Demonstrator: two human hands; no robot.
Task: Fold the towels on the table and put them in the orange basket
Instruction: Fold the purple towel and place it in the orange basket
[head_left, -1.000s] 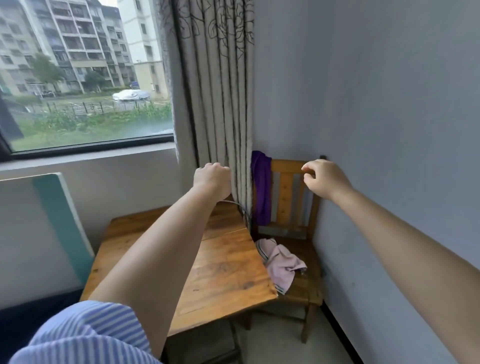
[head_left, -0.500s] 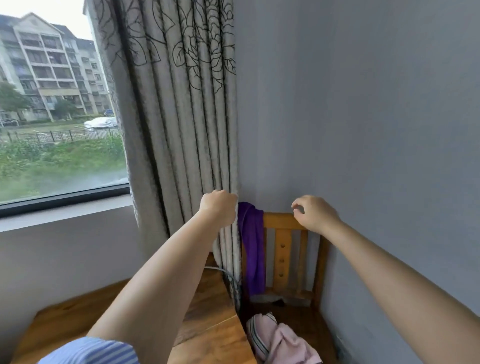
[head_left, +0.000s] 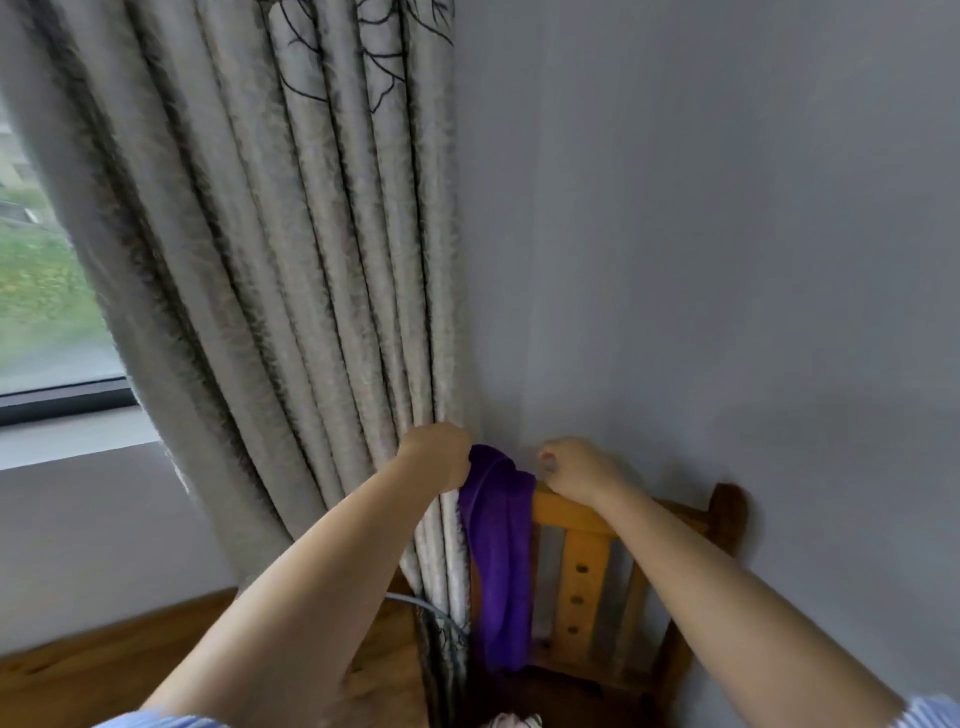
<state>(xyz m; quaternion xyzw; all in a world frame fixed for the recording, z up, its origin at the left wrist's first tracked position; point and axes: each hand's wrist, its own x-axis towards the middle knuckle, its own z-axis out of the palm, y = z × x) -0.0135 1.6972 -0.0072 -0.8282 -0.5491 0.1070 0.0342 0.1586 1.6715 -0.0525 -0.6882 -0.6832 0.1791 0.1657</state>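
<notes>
Towels: one deep purple plush towel (head_left: 501, 561) in plain sight, plus a scrap of pale pink cloth (head_left: 511, 721) at the bottom edge, too cropped for me to name.
Hands: two, both mine, both bare, a blue-striped sleeve (head_left: 930, 713) at my right elbow.
Left hand: my left hand (head_left: 439, 457) has its fingers curled into the upper left edge of the purple towel, right against the curtain; I seem to grip the cloth there.
Right hand: my right hand (head_left: 576, 470) hovers at the chair's top rail just right of the towel, fingers curled in; I cannot tell whether it pinches anything.
Chair: one wooden slat-back chair (head_left: 582, 571), set in the corner against the wall.
Bench: one brown wooden bench (head_left: 78, 675), low left, under my left forearm.
Room: a grey painted wall (head_left: 727, 234) on the right, a grey pleated curtain with black line drawings (head_left: 291, 260), one window (head_left: 36, 291) at far left.
Towel's lie: draped over the left end of the chair's top rail, long axis vertical, the free end hanging down towards the seat.
</notes>
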